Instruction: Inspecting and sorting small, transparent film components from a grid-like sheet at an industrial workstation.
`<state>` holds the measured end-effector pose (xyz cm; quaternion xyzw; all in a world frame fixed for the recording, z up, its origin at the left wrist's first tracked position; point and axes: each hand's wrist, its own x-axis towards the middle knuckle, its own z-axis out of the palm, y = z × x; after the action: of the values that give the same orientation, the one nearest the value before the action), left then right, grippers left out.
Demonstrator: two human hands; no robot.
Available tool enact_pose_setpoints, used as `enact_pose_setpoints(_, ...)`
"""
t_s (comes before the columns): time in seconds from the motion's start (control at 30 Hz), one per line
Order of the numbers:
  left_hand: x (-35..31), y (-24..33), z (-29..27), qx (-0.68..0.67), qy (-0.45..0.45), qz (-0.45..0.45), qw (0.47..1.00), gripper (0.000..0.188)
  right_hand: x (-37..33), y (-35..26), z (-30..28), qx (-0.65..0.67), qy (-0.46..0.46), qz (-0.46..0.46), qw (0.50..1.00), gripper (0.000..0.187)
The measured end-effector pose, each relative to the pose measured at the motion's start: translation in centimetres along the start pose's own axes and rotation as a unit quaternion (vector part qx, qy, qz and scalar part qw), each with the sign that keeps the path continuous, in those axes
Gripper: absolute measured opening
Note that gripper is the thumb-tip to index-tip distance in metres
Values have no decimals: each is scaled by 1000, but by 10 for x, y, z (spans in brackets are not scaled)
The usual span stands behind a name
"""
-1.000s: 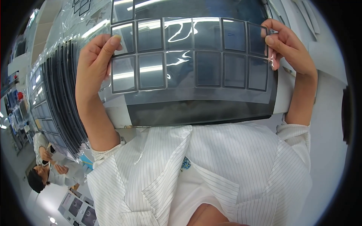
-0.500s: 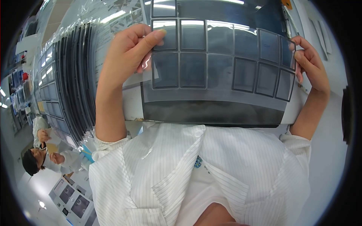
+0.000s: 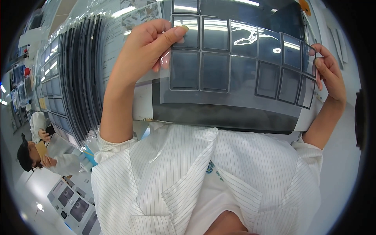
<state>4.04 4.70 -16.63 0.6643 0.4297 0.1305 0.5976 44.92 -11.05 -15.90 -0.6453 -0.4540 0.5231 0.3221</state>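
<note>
Pinching the clear sheet (image 3: 243, 70), the left hand (image 3: 143, 53) hides part.

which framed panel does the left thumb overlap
The panel directly below the cut-off top panel: only this one has the left thumb across its left edge.

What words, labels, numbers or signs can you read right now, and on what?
None is legible.
Paper beside the left hand: print, too small and blurred to read.
Clear sheet in both hands: no print that I can make out.
White panel, lower left: any marks are too small to read.
</note>
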Motion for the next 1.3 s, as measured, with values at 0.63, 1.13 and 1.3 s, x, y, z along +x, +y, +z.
enact_pose_setpoints(0.63,1,-1,2,-2,-20,-1,1000,34,-1,6,-5,5,14,-14,1000,40)
enact_pose_setpoints(1.13,0,-2,3,2,-25,-11,1000,34,-4,2,-5,2,18,-2,1000,34)
enact_pose_setpoints(1.3,-1,-1,2,9,-25,-13,1000,34,-3,2,-5,-7,16,-2,1000,33)
